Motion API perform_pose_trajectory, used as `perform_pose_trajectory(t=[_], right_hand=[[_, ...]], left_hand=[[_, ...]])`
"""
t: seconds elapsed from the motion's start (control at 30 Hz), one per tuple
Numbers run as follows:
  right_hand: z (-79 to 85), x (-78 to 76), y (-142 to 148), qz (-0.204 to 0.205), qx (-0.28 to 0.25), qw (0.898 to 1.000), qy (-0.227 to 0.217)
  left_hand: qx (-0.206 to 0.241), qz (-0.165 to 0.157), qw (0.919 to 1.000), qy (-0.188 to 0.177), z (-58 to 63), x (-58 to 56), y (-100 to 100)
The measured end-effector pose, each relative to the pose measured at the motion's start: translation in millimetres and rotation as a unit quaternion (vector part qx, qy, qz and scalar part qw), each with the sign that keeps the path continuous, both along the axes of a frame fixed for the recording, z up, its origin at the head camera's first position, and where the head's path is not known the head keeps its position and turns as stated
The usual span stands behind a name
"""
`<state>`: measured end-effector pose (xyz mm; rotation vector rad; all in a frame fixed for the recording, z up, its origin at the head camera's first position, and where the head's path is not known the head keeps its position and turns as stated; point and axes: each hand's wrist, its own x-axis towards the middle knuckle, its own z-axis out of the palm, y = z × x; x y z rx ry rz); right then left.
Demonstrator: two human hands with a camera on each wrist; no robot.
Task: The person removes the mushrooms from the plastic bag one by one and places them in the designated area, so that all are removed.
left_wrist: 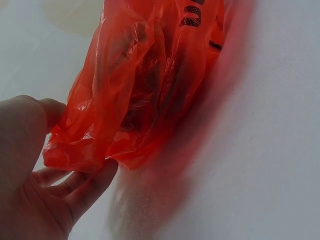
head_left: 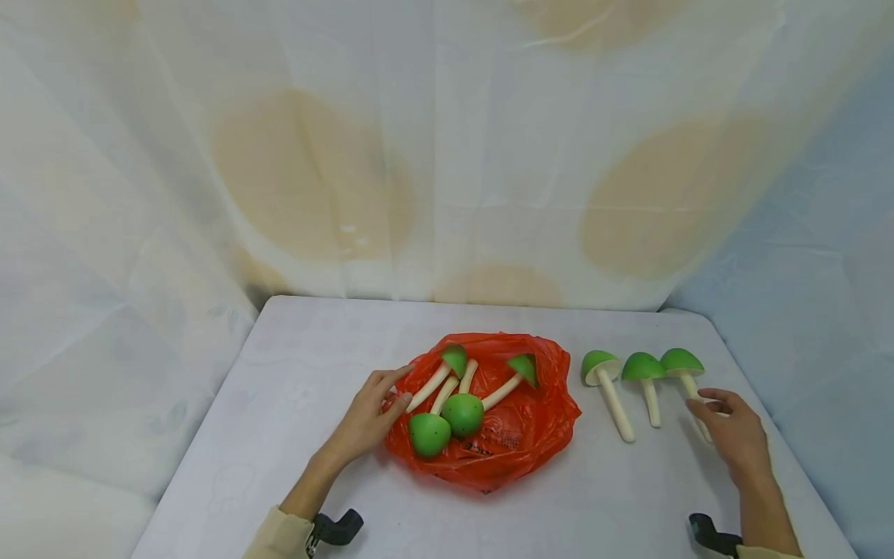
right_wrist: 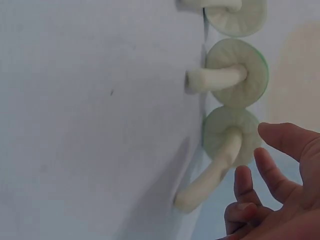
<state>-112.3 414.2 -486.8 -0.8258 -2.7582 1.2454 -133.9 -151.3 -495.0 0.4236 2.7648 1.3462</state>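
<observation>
A red plastic bag lies spread on the table with several green-capped mushrooms inside, among them a round-capped one. At its left rim my left hand holds the bag's edge, with thumb and fingers on either side of the plastic. Three more mushrooms lie in a row to the right: a long-stemmed one, a middle one and a rightmost one. Beside the rightmost mushroom's stem, my right hand has its fingers spread apart and holds nothing.
The white table ends at a back edge against a pale curtain with tan spots. More pale cloth hangs at the left and right sides. Dark wrist-mounted pieces stick out near both forearms.
</observation>
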Motion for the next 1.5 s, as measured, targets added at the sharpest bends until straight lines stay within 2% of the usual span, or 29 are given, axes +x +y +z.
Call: perform_pose_trajectory(t=[0.23, 0.53, 0.73, 0.97, 1.2, 1.5], right_hand=[[12.6, -1.5, -21, 0.026, 0.015, 0.999, 0.030], [33.8, -5.9, -56, 0.097, 0.036, 0.991, 0.088], [42.9, -8.7, -78, 0.154, 0.048, 0.979, 0.122], [50.6, -14.1, -103, 0.198, 0.023, 0.971, 0.133], [58.7, -17.2, -124, 0.219, 0.026, 0.961, 0.165], [73.4, -17.9, -155, 0.266, -0.006, 0.941, 0.208]], left_hand=[[0.001, -0.001, 1.0000, -0.001, -0.7, -0.6, 0], [-0.002, 0.003, 1.0000, -0.004, 0.8, -0.5, 1], [-0.001, 0.003, 1.0000, -0.003, 1.6, -0.4, 1], [0.000, -0.001, 1.0000, -0.004, 0.4, -1.0, 0], [-0.004, 0.002, 1.0000, -0.005, 0.2, -0.4, 1], [0.000, -0.009, 0.9999, 0.014, -0.5, -1.7, 2]])
